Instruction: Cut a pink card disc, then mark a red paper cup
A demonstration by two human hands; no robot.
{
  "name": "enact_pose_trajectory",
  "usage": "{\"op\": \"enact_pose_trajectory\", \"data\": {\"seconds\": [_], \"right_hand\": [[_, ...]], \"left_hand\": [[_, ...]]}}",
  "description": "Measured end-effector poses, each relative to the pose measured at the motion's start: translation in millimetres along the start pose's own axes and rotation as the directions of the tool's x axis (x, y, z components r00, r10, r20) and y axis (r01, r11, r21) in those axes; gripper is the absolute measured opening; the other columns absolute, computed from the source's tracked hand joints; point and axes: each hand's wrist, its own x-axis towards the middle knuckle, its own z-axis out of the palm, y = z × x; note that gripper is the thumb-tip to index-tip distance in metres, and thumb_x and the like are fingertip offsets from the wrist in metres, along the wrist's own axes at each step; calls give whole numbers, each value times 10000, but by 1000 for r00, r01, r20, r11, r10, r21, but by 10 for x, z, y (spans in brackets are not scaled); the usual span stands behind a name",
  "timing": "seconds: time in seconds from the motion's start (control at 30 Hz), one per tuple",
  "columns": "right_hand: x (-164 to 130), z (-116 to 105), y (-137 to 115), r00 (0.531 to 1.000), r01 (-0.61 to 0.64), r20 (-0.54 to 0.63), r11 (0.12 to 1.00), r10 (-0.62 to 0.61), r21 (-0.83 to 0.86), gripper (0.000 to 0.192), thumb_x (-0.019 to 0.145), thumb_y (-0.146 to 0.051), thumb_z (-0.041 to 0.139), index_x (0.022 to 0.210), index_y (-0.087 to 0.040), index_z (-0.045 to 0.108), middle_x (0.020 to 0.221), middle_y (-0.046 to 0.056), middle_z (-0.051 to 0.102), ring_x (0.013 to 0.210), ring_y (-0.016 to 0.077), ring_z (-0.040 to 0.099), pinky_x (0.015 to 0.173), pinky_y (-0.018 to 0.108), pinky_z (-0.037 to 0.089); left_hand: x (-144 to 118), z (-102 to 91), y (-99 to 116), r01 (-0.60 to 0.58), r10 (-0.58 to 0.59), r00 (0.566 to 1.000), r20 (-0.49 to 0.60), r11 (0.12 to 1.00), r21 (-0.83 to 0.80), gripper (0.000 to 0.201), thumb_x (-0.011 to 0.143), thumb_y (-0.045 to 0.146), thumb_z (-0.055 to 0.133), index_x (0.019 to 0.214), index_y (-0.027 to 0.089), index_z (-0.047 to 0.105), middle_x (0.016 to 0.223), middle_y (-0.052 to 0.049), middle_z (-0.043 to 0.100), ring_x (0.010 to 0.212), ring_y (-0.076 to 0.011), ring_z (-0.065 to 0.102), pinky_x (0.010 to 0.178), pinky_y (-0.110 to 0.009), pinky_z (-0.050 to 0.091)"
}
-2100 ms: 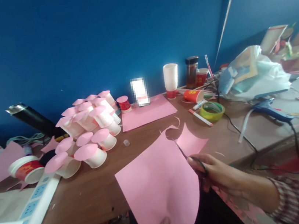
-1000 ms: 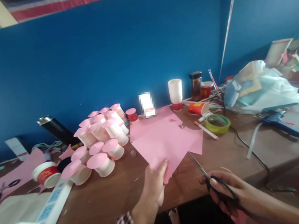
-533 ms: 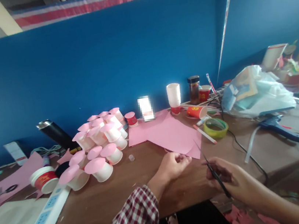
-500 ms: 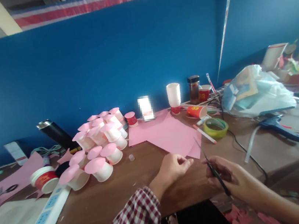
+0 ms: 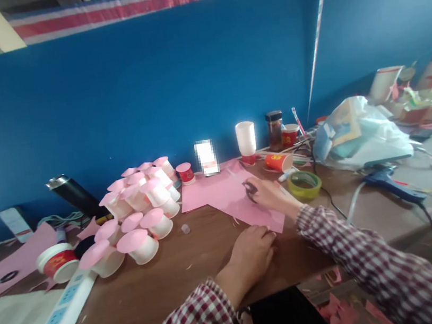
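I see the right hand (image 5: 269,195) reaching forward over the pink paper sheets (image 5: 234,197), fingers curled around the dark loop handles of the scissors (image 5: 249,189). The scissors rest on the paper at mid-table; blur hides the blades, so I cannot tell which way their long axis points. The left hand (image 5: 252,250) lies nearer the table edge, loosely closed, knuckles up, fingertips at the near corner of the sheet; I cannot tell whether it pinches anything. Both forearms wear red-and-white checked sleeves.

The paper is thin, matte and flat: two overlapping sheets with straight edges, the nearer corner pointing toward me. The table (image 5: 168,276) is brown, smooth wood-grain laminate.

Just right of the right hand lies a yellow-green tape roll (image 5: 304,184), flat, ring-shaped. Behind it an orange paper cup (image 5: 278,162) lies on its side. A stack of white cups (image 5: 246,141) stands upright by the blue wall, next to a dark jar (image 5: 275,130) with a black lid.

Left of the paper, a cluster of white cups capped with pink discs (image 5: 138,210) sits mouth-down or tilted. Farther left are a red-banded tub (image 5: 56,262) and a white power strip (image 5: 57,318). To the right a blue glue gun (image 5: 390,183) lies beside a bulging plastic bag (image 5: 357,134).
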Motion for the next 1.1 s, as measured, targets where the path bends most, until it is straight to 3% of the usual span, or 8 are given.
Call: {"op": "enact_pose_trajectory", "data": {"seconds": [0.2,0.37,0.47,0.67,0.73,0.87,1.0,1.1], "right_hand": [[68,277,89,994,82,82,996,-78,-36,216,809,-185,573,1024,-187,596,925,59,675,799,170,593,676,240,356],[54,302,220,992,96,87,995,-92,-41,349,835,-199,550,1182,-176,531,1055,88,654,944,193,591,780,263,387],[42,296,246,990,116,87,993,-112,-33,369,848,-198,525,1216,-169,515,1075,100,647,982,204,587,814,281,398],[56,275,274,985,143,103,990,-140,-17,371,834,-209,544,1204,-179,530,1073,92,648,1004,216,581,840,291,397],[64,280,285,985,139,107,990,-136,-16,375,828,-209,552,1202,-183,532,1068,89,649,1002,216,582,834,287,397],[67,293,297,986,125,110,992,-122,-19,396,805,-195,571,1200,-197,536,1074,82,645,990,211,585,815,278,397],[58,292,291,987,116,112,993,-112,-27,395,807,-188,563,1200,-197,533,1070,77,645,986,207,585,817,277,396],[52,279,275,988,113,114,993,-108,-36,379,817,-189,548,1197,-184,536,1071,88,645,998,215,580,824,284,396]], "left_hand": [[-126,21,-48,-50,52,996,-67,999,21,208,874,259,505,1018,170,626,1123,-74,640,1034,-216,565,908,-349,459],[150,138,49,-87,85,994,-72,996,-21,519,841,425,538,1251,111,488,1249,-136,580,1144,-253,519,1020,-383,358],[248,131,114,-75,75,997,2,996,-46,562,818,512,527,1209,109,512,1201,-150,600,1121,-269,526,1020,-401,343],[-103,88,112,-161,163,986,24,986,-48,541,827,565,467,1160,141,512,1012,-98,645,1006,-227,561,1049,-403,291],[-293,136,83,-229,232,971,-64,972,50,434,854,492,461,1121,157,526,871,-62,647,842,-209,586,987,-423,352],[-571,187,63,-160,225,952,-206,943,291,235,857,236,493,1067,149,556,663,-17,566,603,-171,527,661,-333,450],[-699,107,99,-143,220,942,-254,946,290,283,872,378,487,971,132,587,720,-43,592,590,-162,518,525,-294,407],[-780,93,113,-161,240,916,-321,954,254,141,882,222,477,836,177,602,614,7,570,515,-127,478,453,-264,334]]}}
